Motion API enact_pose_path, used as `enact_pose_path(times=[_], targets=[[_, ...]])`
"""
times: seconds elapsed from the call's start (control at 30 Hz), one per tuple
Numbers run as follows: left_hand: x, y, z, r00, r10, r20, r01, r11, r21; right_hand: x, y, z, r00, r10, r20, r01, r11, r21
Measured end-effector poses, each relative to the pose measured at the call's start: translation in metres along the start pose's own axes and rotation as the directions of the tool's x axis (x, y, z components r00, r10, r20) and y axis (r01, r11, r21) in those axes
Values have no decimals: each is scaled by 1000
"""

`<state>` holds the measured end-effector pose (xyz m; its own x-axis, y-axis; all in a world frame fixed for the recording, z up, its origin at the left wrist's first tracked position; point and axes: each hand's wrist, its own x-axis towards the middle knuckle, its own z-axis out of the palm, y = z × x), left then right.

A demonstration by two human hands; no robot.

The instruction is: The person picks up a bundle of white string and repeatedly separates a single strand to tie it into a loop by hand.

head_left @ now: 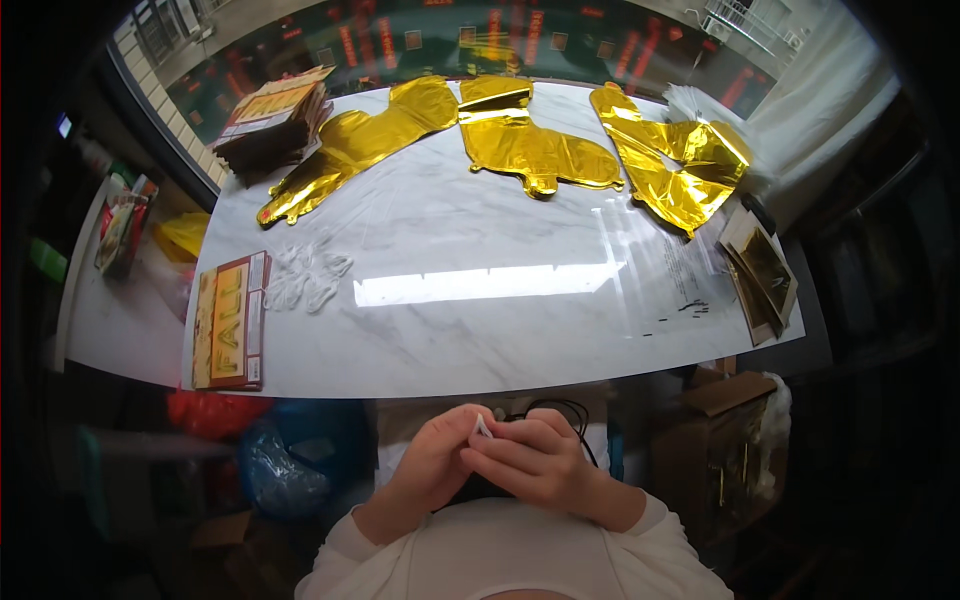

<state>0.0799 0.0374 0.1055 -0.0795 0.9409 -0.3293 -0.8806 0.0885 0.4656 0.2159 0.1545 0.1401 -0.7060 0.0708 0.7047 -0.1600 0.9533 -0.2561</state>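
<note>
My left hand (pixel 438 452) and my right hand (pixel 535 458) meet close to my body, just off the near edge of the table. Both are closed, their fingertips pinching a small white piece (pixel 483 428). My fingers cover most of it, so its kind is unclear. Across the far side of the table lie three gold foil balloons: one long and slanting at the left (pixel 370 140), one bent in the middle (pixel 545 152), and one with a hole in it at the right (pixel 685 170). They look flat or only slightly filled. Neither hand touches them.
The white marbled table (pixel 450 345) carries a printed card package (pixel 230 325), a bundle of white string or ribbon (pixel 308 277), a stack of packages (pixel 275 120), clear plastic sleeves (pixel 665 275) and folded gold foil (pixel 760 270). Below stand a cardboard box (pixel 690 460) and a blue bin (pixel 335 440).
</note>
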Motion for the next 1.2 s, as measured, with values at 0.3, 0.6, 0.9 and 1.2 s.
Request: enact_pose_path(times=[0.3, 0.6, 0.9, 1.2], targets=[[-3, 64, -43, 631, 716, -299, -623, 697, 354, -19, 38, -31, 973, 228, 36, -230, 955, 185], [-24, 155, -96, 307, 946, 103, 509, -254, 823, -95, 84, -33, 605, 706, 369, -786, 605, 131], [-8, 149, -94, 445, 851, 280, 579, -512, 635, -118, 109, 28, 368, 737, 566, -794, 566, -221], [-30, 42, -110, 529, 366, 766, -209, -819, 535, -110, 106, 29, 380, 716, 585, -816, 558, -153]])
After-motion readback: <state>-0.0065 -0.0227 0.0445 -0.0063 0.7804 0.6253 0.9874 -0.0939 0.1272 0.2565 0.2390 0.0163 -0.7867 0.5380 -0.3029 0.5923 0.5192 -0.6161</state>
